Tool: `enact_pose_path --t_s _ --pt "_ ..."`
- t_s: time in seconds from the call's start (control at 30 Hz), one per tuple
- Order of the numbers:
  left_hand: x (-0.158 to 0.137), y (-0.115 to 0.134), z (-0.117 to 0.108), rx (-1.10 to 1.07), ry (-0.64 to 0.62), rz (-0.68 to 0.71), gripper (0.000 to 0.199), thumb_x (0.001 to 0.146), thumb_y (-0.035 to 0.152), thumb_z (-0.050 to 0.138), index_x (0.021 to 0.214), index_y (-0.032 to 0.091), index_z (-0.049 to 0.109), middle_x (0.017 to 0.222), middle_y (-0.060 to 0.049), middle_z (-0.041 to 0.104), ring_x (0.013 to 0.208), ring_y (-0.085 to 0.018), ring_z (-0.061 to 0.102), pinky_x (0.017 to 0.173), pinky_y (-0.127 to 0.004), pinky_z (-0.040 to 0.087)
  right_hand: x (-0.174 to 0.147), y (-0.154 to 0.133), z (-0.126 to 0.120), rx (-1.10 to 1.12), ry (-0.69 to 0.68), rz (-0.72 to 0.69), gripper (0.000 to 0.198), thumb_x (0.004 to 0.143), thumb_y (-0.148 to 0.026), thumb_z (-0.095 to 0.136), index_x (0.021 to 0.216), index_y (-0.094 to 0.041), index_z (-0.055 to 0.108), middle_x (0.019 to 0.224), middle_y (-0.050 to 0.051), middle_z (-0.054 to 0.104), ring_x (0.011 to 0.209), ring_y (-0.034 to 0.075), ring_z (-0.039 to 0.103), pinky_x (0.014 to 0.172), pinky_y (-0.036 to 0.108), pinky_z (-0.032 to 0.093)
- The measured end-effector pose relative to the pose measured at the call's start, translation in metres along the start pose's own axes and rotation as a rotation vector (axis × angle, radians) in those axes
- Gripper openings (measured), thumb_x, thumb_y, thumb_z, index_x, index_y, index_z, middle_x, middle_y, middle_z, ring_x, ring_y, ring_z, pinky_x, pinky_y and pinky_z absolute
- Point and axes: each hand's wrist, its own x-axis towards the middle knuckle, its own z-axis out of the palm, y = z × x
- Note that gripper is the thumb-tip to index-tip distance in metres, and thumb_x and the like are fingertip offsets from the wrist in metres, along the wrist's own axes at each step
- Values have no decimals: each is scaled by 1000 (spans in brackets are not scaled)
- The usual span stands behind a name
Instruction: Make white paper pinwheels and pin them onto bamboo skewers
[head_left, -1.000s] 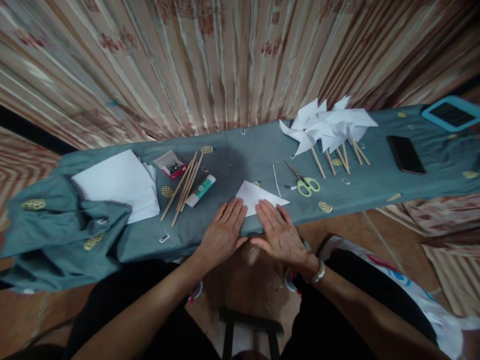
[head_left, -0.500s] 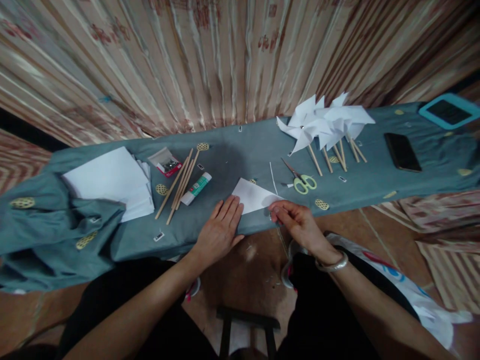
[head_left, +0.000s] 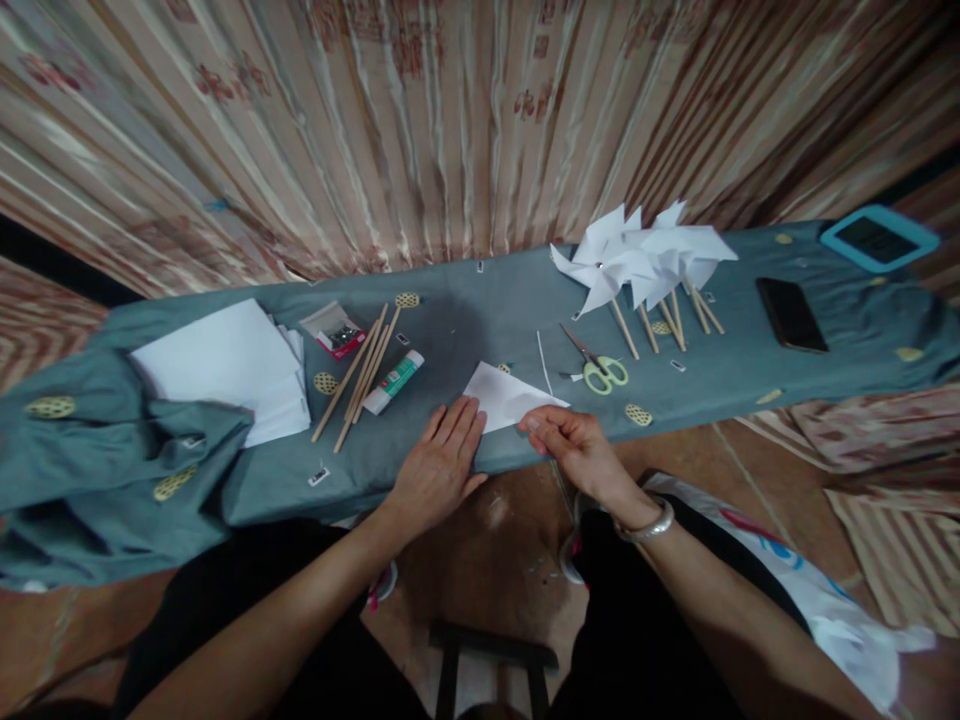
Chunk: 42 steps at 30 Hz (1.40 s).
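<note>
A white sheet of paper [head_left: 504, 394], folded to a triangle, lies near the front edge of the cloth-covered table. My left hand [head_left: 442, 455] rests flat on its left end with fingers stretched out. At its near right edge, my right hand [head_left: 566, 440] is closed, with thumb and forefinger pinched at the paper; the exact contact is partly hidden by the fingers. Just beyond the right hand are green-handled scissors [head_left: 604, 374] and a thin paper strip [head_left: 544, 362]. A glue stick [head_left: 394, 382] lies beyond my left hand.
Wooden sticks [head_left: 361, 372] and an open box of metal pins [head_left: 334, 330] lie left, beside stacked white paper [head_left: 217, 365]. Several paper pinwheels [head_left: 637, 255] lie at the back right. Farther right are a phone [head_left: 792, 314] and a blue-framed tablet [head_left: 879, 238].
My right hand has slid a little to the left along the paper's near edge, uncovering its right tip. My left hand stays pressed in place. The view has shifted slightly.
</note>
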Motion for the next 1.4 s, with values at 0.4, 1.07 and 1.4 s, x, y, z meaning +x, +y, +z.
enact_pose_path --t_s 0.4,1.07,1.4 --pt "0 0 3 39 18 10 73 91 47 53 145 2 34 153 -24 36 144 -35 31 117 -51 27 7 -14 19 -590 14 -371 39 101 -36 36 118 -15 64 117 14 69 111 23 63 98 40 48" --pt "0 0 6 -5 27 11 73 89 48 56 143 2 36 151 -26 37 144 -36 30 116 -53 27 30 9 32 -977 -155 -429 66 98 -52 33 143 -4 43 150 20 43 141 30 37 114 47 32" --pt "1 2 2 2 27 -1 71 87 46 59 140 2 40 150 -26 39 143 -36 33 115 -51 29 37 11 34 -995 -136 -435 67 98 -54 32 143 -6 44 150 18 45 140 30 37 111 46 33"
